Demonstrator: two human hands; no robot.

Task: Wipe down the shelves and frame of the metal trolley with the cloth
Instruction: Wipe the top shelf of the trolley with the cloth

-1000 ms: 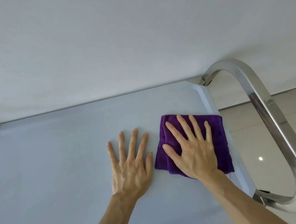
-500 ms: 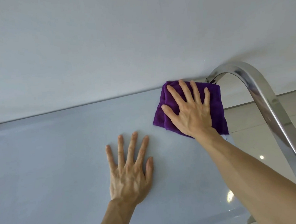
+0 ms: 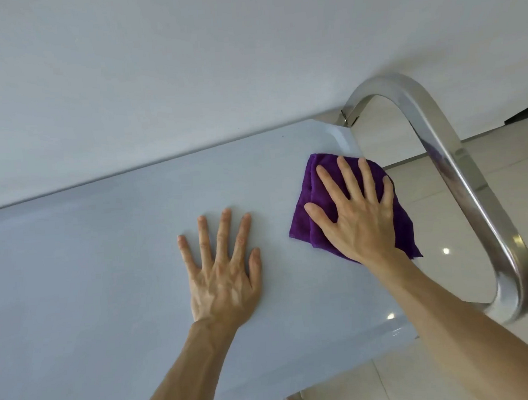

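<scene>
While right hand [image 3: 359, 221] presses purple cloth [image 3: 314, 196] with fingers spread, left hand [image 3: 222, 271] lies spread flat on trolley shelf [image 3: 88, 259].

white wall [image 3: 215, 62], glossy tiled floor [image 3: 445, 224]

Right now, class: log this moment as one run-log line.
step: wiping top shelf | right hand: flat on purple cloth, near handle end | left hand: flat on shelf, bracing
</scene>
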